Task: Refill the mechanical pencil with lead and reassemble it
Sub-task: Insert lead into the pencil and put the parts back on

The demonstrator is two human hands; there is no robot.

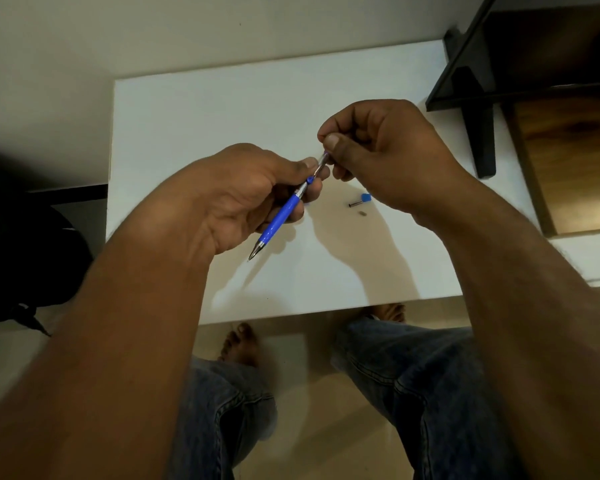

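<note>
Blue plastic mechanical pencil with a metal tip slants above the white desk, gripped in the left hand. The right hand pinches its fingertips together at the pencil's upper end. A small blue-capped dark piece lies on the desk just beside that hand.

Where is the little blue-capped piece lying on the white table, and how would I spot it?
Find the white table, then the right hand above it. Just below that hand lies a short dark tube with a blue cap. Unlike the long blue mechanical pencil in the left hand, it rests alone, beside a tiny grey speck.
</note>
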